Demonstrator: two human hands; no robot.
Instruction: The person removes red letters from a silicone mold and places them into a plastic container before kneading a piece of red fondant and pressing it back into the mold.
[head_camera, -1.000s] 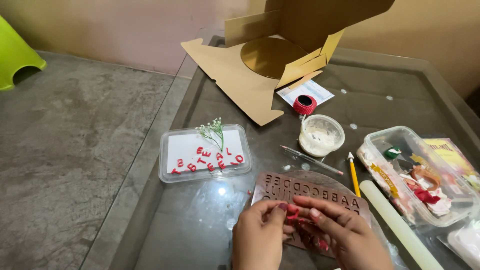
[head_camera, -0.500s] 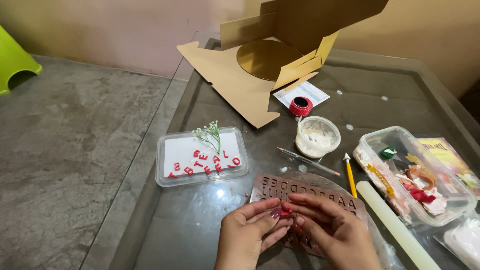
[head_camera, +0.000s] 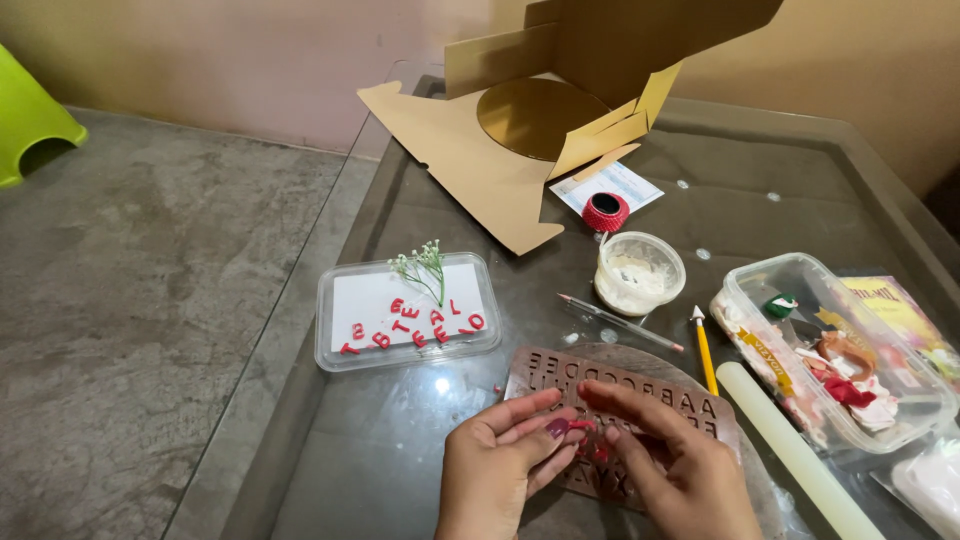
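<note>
Red is the colour that ties the scene together. At the left, a shallow clear tray (head_camera: 330, 350) on the glass table (head_camera: 380, 470) holds a white sheet with small red letters (head_camera: 412, 326) laid out on it and a sprig of tiny white flowers (head_camera: 424, 264) at its upper edge. Just right of the tray, near the bottom of the view, the left hand (head_camera: 500, 465) has its fingers drawn together, pinching a small red piece (head_camera: 582, 426) against the fingertips of the right hand (head_camera: 665, 460), which also presses in on it. The piece sits between the two hands, right above the brown letter mould (head_camera: 620, 385) lying flat on the table.

The red piece looks soft and very light, like modelling paste, so it would probably dent or stretch under firm pressure; a light hold at its edges with the fingertips seems safest. The mould looks flexible and flat, likely easiest to steady by pressing on its face.

Further right lie a thin tool (head_camera: 620, 320), a yellow pencil (head_camera: 705, 355), a pale rolling pin (head_camera: 790, 455) and a clear box (head_camera: 740, 300) of coloured scraps. Behind them stand a small white tub (head_camera: 638, 272), a red cap (head_camera: 605, 212) and an open cardboard box (head_camera: 470, 160).
</note>
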